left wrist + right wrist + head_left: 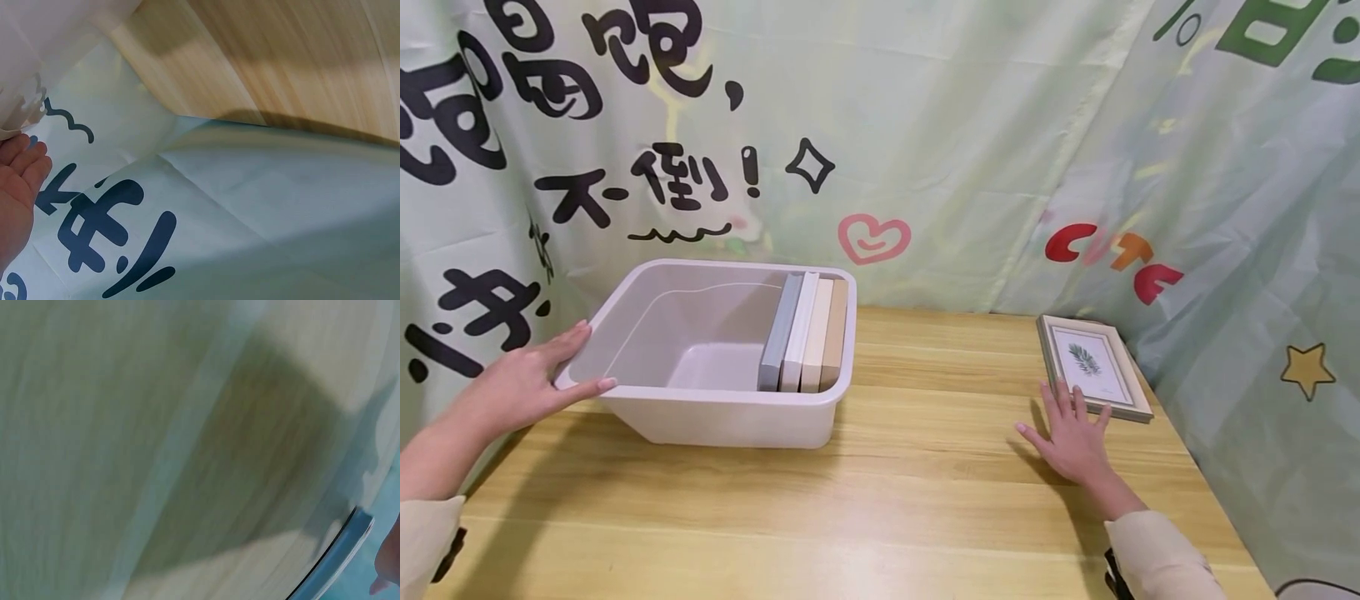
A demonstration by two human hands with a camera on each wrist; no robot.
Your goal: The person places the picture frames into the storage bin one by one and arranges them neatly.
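Observation:
A pale plastic bin point(722, 417) stands on the left of the table in the head view. My left hand point(523, 379) grips its left front corner, thumb along the front rim and fingers at the left side. In the left wrist view, that hand's fingertips point(31, 156) are right at the bin's edge. Several slim, flat pieces in grey, white, cream and tan point(820, 333) stand upright against the bin's right wall. At the right, a picture frame point(1093, 367) with a green leaf print lies face up. My right hand point(1071, 437) is at its near edge, fingers spread, holding nothing.
The wooden table point(925, 467) runs up to a printed fabric curtain point(955, 150) at the back and sides. Bare tabletop lies between the bin and the picture frame. The table's right edge point(1217, 500) passes close by the frame.

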